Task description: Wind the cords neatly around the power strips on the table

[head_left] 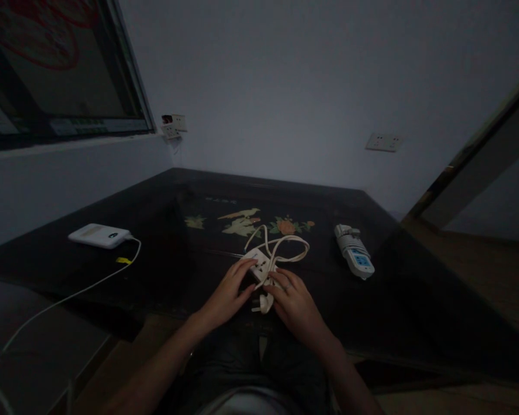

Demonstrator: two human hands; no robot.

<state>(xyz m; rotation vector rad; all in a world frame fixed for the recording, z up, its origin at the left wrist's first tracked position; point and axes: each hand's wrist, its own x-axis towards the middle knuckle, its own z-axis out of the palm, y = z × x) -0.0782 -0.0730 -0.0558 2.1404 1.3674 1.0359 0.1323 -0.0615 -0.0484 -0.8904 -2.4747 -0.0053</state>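
Observation:
A white power strip point(260, 262) lies at a slant near the front edge of the dark table, between my two hands. Its pale cord point(292, 241) loops loosely above it and crosses over its sockets. My left hand point(233, 283) holds the strip's left side, fingertips on the casing and thumb by the cord. On the right end, the fingers of my right hand point(293, 294) curl over the strip and the cord; a ring shows on one finger. The plug point(266, 303) hangs below the strip between the hands, prongs pointing left.
A second power strip point(358, 259), its cord wound round it, lies to the right on the table point(225, 187). At left is a white device point(99, 235) with a cable point(80, 295) running off the edge. Wall sockets point(384, 142) sit behind.

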